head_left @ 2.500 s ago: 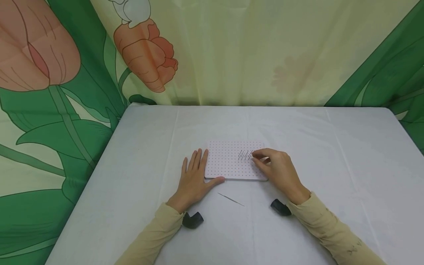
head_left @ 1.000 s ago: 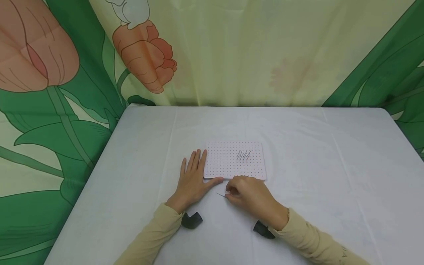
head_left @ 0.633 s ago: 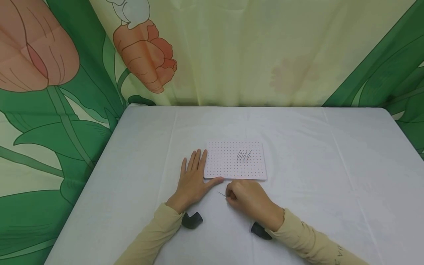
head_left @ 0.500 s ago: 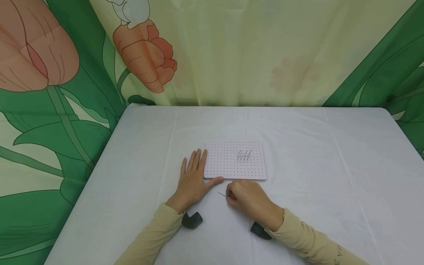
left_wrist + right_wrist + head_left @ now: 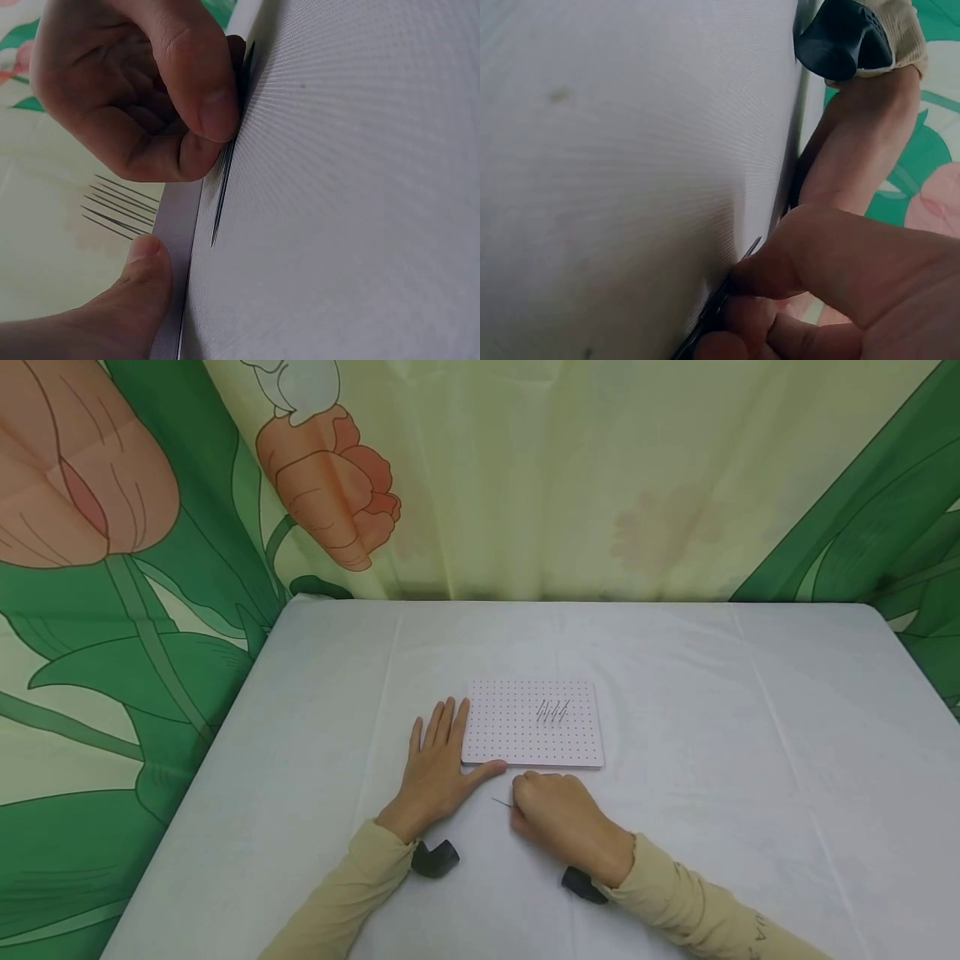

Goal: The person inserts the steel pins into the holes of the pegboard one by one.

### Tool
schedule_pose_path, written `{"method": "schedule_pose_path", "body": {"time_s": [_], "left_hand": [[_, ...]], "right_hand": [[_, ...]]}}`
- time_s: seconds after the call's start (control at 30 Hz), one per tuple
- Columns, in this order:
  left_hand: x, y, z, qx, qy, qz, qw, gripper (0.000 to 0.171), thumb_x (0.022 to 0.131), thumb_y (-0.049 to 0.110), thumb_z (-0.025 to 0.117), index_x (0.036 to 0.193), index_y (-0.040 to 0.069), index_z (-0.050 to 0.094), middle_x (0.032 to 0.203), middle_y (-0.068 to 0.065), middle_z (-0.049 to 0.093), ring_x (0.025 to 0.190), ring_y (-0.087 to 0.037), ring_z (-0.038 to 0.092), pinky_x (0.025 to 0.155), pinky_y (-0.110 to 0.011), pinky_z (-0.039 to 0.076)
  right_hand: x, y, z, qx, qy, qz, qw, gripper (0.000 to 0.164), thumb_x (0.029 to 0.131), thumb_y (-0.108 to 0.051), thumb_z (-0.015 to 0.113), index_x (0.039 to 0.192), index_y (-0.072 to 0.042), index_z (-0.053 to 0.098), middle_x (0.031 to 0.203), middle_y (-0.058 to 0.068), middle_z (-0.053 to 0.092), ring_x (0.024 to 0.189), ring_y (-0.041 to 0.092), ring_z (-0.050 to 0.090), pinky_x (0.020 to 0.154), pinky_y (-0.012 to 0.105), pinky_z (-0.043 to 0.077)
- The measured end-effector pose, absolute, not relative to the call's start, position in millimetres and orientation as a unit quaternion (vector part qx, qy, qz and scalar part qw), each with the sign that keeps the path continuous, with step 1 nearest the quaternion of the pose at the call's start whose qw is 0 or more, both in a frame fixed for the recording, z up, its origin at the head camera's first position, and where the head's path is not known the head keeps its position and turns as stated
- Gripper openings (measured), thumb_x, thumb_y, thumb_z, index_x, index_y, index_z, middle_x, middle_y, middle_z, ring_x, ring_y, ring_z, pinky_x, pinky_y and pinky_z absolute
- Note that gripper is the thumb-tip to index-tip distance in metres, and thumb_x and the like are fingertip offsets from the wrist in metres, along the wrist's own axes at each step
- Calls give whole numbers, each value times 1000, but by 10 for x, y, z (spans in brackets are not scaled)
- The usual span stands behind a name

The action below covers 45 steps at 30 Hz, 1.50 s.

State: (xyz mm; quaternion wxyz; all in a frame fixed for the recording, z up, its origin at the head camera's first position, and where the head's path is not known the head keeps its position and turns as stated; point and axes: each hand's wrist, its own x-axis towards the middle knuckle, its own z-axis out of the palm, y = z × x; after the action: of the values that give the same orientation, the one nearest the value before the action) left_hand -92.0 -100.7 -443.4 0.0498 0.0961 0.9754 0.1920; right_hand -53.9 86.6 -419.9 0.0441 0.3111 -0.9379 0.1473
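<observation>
A white pegboard (image 5: 510,735) dotted with rows of small holes lies on the table, and several thin needles (image 5: 552,712) stand in it, leaning, right of its middle. My left hand (image 5: 435,785) is spread flat at the board's left side, thumb along its front edge. Just in front of the board, my right hand (image 5: 566,818) pinches a slim dark needle (image 5: 220,214) low over the cloth, between thumb and curled fingers. One tip points left out of the hand; the grip hides its middle. In the right wrist view, the needle's tip (image 5: 756,244) shows beside the fingers.
White cloth covers the table (image 5: 337,677). A black wrist device (image 5: 435,860) sits by the left sleeve, another black device (image 5: 583,885) by the right. A patterned curtain (image 5: 525,485) hangs behind the table's far edge.
My right hand has come from the pins on the board down and left to the needle lying in front, and taken hold of it. My left hand has stayed in place.
</observation>
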Motion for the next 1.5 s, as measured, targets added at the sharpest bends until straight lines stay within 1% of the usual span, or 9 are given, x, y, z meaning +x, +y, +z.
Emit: {"method": "schedule_pose_path", "body": {"time_s": [0.2, 0.5, 0.7, 0.83, 0.97, 1.13, 1.3, 1.43, 1.5], "left_hand": [[-916, -1008, -4429, 96, 975, 195, 49, 105, 87, 69, 57, 161, 12, 9, 167, -13, 9, 155, -29, 3, 122, -53, -3], [-923, -1011, -4442, 98, 975, 196, 45, 106, 87, 70, 57, 161, 12, 10, 167, -13, 9, 155, -29, 4, 122, -53, -3], [-925, -1011, -4427, 105, 975, 195, 33, 104, 87, 67, 59, 160, 9, 13, 166, -15, 13, 154, -31, 7, 122, -55, 1], [-925, -1009, -4424, 105, 975, 194, 34, 104, 87, 67, 60, 160, 9, 12, 166, -15, 12, 154, -31, 7, 122, -56, 2], [-928, -1010, -4432, 101, 975, 193, 40, 106, 86, 68, 60, 160, 10, 11, 167, -14, 11, 154, -30, 6, 122, -55, 0], [-932, -1008, -4439, 101, 975, 194, 40, 106, 86, 68, 60, 160, 10, 11, 166, -14, 11, 154, -30, 6, 122, -55, 0], [-937, -1008, -4461, 105, 974, 197, 32, 105, 86, 66, 61, 160, 9, 13, 166, -16, 13, 154, -32, 7, 122, -56, 1], [-943, -1010, -4460, 100, 975, 191, 44, 106, 86, 69, 59, 160, 11, 10, 167, -14, 10, 155, -29, 4, 122, -54, -2], [-941, -1010, -4454, 100, 975, 191, 45, 106, 86, 69, 58, 160, 11, 10, 167, -14, 10, 155, -30, 5, 122, -54, -1]], "right_hand": [[-552, 889, -4203, 307, -937, 166, 31, 20, 77, -3, 69, 65, -11, 56, 57, -5, 50, 48, 5, 42, 42, 23, 35], [-587, 925, -4206, 312, -931, 180, 55, 18, 81, -7, 70, 72, -12, 56, 63, -7, 49, 53, 4, 41, 45, 20, 37], [-623, 965, -4176, 314, -918, 229, 82, 15, 81, -1, 67, 76, -11, 57, 66, -7, 49, 56, 1, 42, 49, 15, 38], [-659, 994, -4130, 299, -913, 267, 69, 15, 80, 2, 65, 78, -10, 57, 67, -8, 49, 58, 2, 43, 52, 15, 39], [-679, 1029, -4088, 280, -914, 286, 61, 14, 81, 2, 68, 86, -10, 63, 72, -8, 55, 64, 3, 49, 57, 17, 44], [-703, 1088, -4051, 270, -911, 302, 74, 17, 82, 2, 71, 96, -8, 69, 81, -6, 64, 72, 5, 56, 63, 21, 50], [-738, 1167, -4030, 274, -898, 328, 99, 17, 82, 4, 72, 92, -9, 72, 85, -5, 69, 71, 4, 60, 64, 21, 52], [-771, 1230, -4017, 273, -891, 345, 115, 16, 81, 5, 72, 90, -9, 72, 85, -5, 70, 71, 4, 62, 64, 22, 53], [-785, 1259, -4007, 270, -888, 353, 119, 17, 81, 6, 72, 89, -9, 72, 85, -5, 71, 71, 5, 63, 65, 23, 55]]}}
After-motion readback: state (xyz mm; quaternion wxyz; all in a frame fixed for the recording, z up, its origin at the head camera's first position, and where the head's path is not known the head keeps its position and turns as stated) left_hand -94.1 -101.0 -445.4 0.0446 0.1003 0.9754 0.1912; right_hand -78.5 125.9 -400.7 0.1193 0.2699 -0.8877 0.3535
